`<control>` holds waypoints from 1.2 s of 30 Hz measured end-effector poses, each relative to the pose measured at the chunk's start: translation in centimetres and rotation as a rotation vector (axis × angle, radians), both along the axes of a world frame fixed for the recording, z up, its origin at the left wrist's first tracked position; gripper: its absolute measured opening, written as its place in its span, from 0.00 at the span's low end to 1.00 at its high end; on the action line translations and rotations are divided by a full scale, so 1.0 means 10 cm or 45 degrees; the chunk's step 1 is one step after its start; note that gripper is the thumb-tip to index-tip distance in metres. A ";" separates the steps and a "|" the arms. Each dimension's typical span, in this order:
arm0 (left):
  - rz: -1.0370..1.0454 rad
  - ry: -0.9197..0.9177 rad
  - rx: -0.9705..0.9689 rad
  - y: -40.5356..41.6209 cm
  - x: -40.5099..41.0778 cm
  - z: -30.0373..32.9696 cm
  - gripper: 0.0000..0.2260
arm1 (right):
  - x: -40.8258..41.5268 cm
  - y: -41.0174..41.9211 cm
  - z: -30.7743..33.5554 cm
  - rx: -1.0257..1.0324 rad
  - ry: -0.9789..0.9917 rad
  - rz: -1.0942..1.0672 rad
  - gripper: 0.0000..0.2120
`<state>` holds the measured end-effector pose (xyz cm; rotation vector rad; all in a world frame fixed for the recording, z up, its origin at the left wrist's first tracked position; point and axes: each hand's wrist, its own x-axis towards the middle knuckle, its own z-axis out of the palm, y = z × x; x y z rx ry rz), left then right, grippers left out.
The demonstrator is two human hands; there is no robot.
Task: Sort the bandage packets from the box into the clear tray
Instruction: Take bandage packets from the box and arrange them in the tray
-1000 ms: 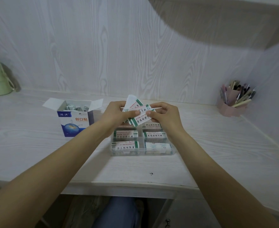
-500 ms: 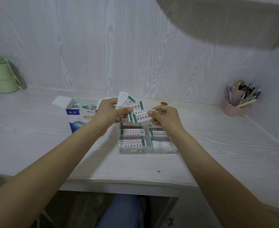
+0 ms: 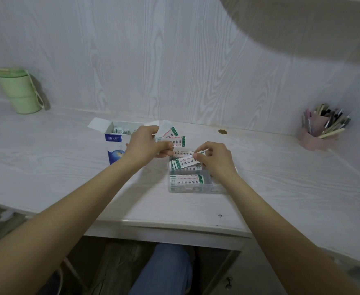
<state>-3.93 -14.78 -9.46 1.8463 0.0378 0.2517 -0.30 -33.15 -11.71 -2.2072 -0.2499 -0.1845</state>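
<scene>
Since the last frame I see my right hand (image 3: 214,158) has drawn one packet (image 3: 183,153) down over the clear tray (image 3: 190,189), pinching it. My left hand (image 3: 146,145) grips the fanned packets (image 3: 172,136) beside the box (image 3: 115,138).

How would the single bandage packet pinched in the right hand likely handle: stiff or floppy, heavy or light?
The packet looks thin and flat, so probably light and bendy. The right hand needs only a fingertip pinch. The left hand holds several fanned, so they may slide apart.
</scene>
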 end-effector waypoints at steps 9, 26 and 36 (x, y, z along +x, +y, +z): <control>-0.001 0.012 -0.008 0.06 -0.01 -0.03 0.08 | -0.02 0.05 -0.02 -0.330 -0.108 0.099 0.03; -0.013 0.003 -0.005 0.02 -0.02 0.02 0.08 | 0.04 0.15 0.12 -0.615 0.101 0.249 0.07; -0.024 -0.006 0.012 0.01 -0.03 0.04 0.07 | 0.03 0.17 0.23 -0.637 0.155 0.329 0.06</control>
